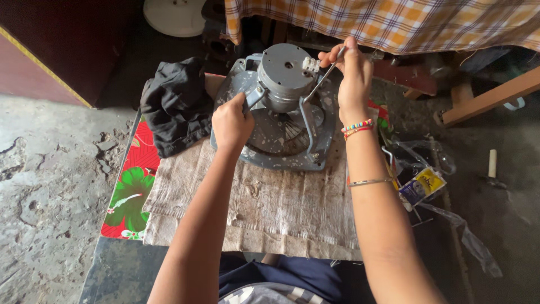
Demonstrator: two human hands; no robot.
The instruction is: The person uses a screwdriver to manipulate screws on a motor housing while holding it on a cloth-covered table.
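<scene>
While the surface (pixel 270 225) under its worn brown sacking fills most of what I see, the grey exhaust fan (pixel 275 112) sits at its far edge, at twelve o'clock from me, lying flat with the round motor housing (pixel 284 70) facing up. At nine o'clock from the fan a black cloth (pixel 177 107) lies bunched, touching the frame, with a red and green flowered sheet (pixel 132 191) showing below it. A checked cloth (pixel 394 22) hangs across the top, at one o'clock.

My left hand (pixel 232 124) is closed around one of the metal bracket arms beside the motor, at about nine o'clock on the fan. My right hand (pixel 351 76) is closed on a slim screwdriver (pixel 323 76), its tip angled down toward the bracket at about three o'clock from the motor.

I judge the fan heavy and rigid, metal throughout, its weight mostly in the motor; the bracket arms or the square frame look like the firm places to grip, not the thin blades.

At four o'clock, off the surface, lies a small yellow and blue packet (pixel 422 187).
</scene>
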